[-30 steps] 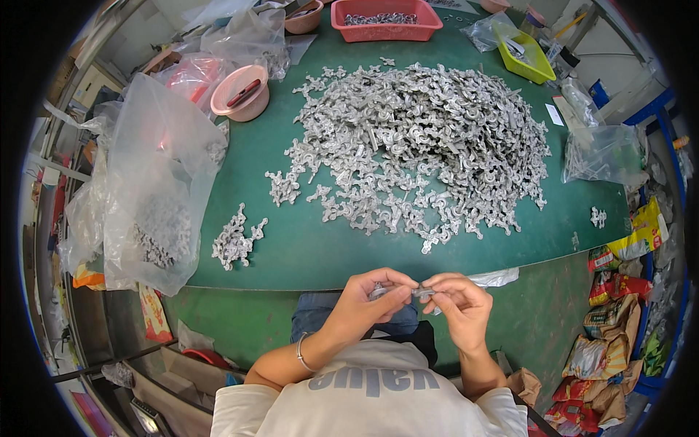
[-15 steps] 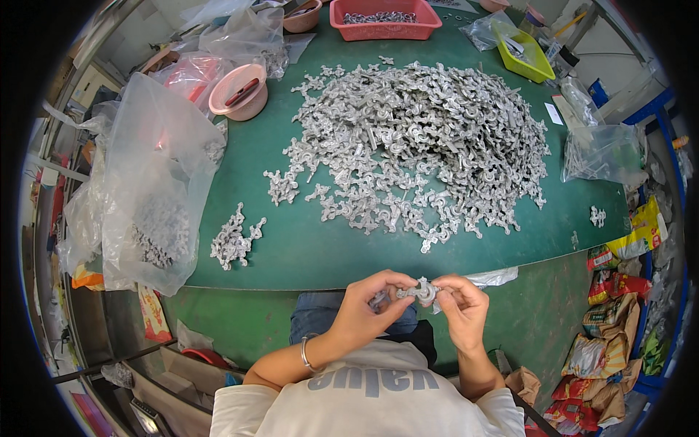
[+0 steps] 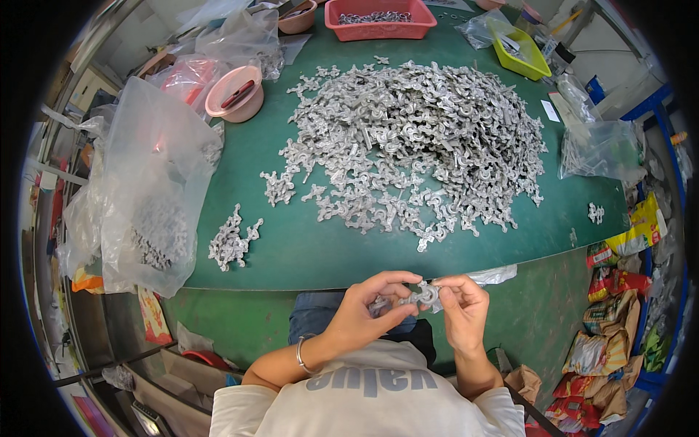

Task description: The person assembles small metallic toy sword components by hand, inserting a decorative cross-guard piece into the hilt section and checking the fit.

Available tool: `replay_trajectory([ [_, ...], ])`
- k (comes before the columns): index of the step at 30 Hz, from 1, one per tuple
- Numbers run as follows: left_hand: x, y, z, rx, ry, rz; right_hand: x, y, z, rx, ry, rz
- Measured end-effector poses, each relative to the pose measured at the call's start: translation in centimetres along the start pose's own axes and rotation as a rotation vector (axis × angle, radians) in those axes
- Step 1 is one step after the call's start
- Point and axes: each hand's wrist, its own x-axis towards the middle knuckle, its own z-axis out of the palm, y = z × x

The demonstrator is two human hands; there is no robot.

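Observation:
Just off the table's near edge, my left hand (image 3: 370, 306) and my right hand (image 3: 464, 309) hold a small grey cast metal part (image 3: 428, 294) between them. The right fingertips pinch its right end, while the left thumb and fingers close on its left side. More grey metal shows inside the left palm, partly hidden by the fingers. Beyond my hands a large heap of similar metal parts (image 3: 437, 138) covers the middle of the green table (image 3: 306, 258). A small pile of the parts (image 3: 231, 240) lies at the left near edge.
A clear plastic bag (image 3: 156, 189) with metal parts stands at left. Behind it sits a pink bowl (image 3: 234, 102) holding a red-handled tool. A red tray (image 3: 381, 30) and a yellow-green basket (image 3: 520, 58) are at the back. A few parts (image 3: 595, 213) lie far right.
The metal part has turned slightly between my fingers, and the left fingers have shifted around it. The whole view has moved a little; the heap looks the same.

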Motion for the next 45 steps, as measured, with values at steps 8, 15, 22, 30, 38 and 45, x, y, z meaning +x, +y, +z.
replay_trajectory([
  [8, -0.2, 0.8, 0.3, -0.09, -0.037, -0.036, -0.1, -0.4, 0.2, 0.123, -0.006, 0.019],
  [15, -0.6, 1.2, 0.0, -0.077, -0.076, -0.049, -0.3, -1.2, 0.6, 0.326, -0.033, 0.069],
  [22, -0.8, 1.5, 0.1, -0.145, -0.09, -0.044, -0.3, -1.5, 0.9, 0.369, -0.079, 0.086],
  [30, -0.9, 2.3, 0.6, -0.182, -0.122, -0.055, -0.7, -2.5, 0.9, 0.461, -0.09, 0.112],
  [38, -0.9, 2.4, 0.9, -0.175, -0.163, -0.03, -0.8, -2.7, 0.9, 0.473, -0.094, 0.103],
  [45, -0.7, 2.0, 1.3, -0.194, -0.098, -0.039, -0.1, -1.3, 0.6, 0.222, -0.052, 0.06],
])
